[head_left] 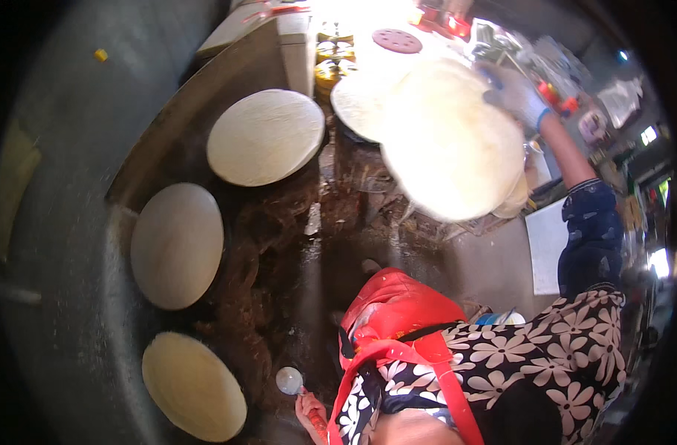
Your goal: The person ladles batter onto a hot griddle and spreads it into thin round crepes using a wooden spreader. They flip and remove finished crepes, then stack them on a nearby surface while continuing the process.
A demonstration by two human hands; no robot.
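My right hand (515, 95), in a white glove with a blue cuff, reaches out at the upper right. Its fingers are at the edge of a large, thin, pale round pancake (453, 141), which it grips; the pancake is overexposed and blurred. Under and behind that lies another pale pancake (357, 104), partly covered. At the bottom, my bare left hand (309, 410) closes on the handle of a small ladle (289, 380) with a round whitish bowl. More round pancakes lie on separate dark griddles to the left: one pale (266, 137), one greyish (177, 246), one yellowish (195, 386).
A curved brown panel (197, 104) stands behind the griddles. Yellow packages (335, 52) are stacked at the back, near a reddish disc with holes (397, 41). Bags and red items crowd the upper right. A white board (547, 248) stands beneath my right arm.
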